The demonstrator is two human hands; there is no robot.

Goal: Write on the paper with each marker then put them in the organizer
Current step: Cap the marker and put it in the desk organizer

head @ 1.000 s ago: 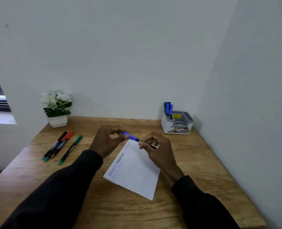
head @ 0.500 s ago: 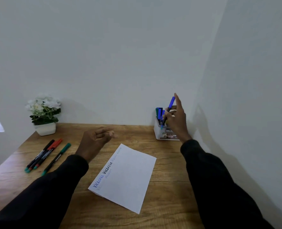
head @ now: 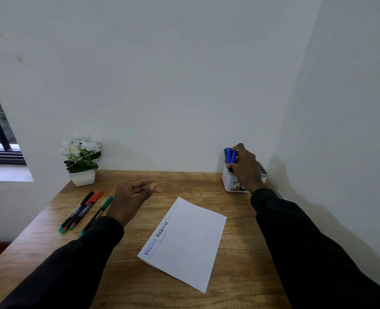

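Where the desk ends: the far edge of the wooden desk (head: 240,219) is met by the back wall (head: 162,97) just behind the right fingertips, and the side wall (head: 340,130) stands close beside the right knuckles, so little room is left there.
Open room: bare wood is seen between the two hands and ahead of the left fingers, as far as the back wall.
Right hand (head: 247,170): it is curled round a blue marker (head: 234,155), with the thumb pressed low on the barrel and the index fingertip laid over the cap.
Blue marker: it is held upright at the left end of the organizer (head: 228,182), just beside a second blue marker (head: 229,153) and a green-capped marker (head: 225,152). How deep it is seated is hidden by the thumb.
Organizer: it is set in the corner under the right palm and is largely covered by it.
Left hand (head: 130,197): it is held above the desk with fingers loosely bent; nothing is held.
Paper (head: 189,241): it is laid flat and askew between the forearms, its far corner just right of the left fingertips, with writing along its left edge.
Waiting markers: a black marker (head: 82,205), a red marker (head: 93,200) and a green marker (head: 99,211) are laid left of the left wrist, apart from the fingers.
Potted flowers (head: 82,161): they are placed against the back wall, well left of the left fingers.
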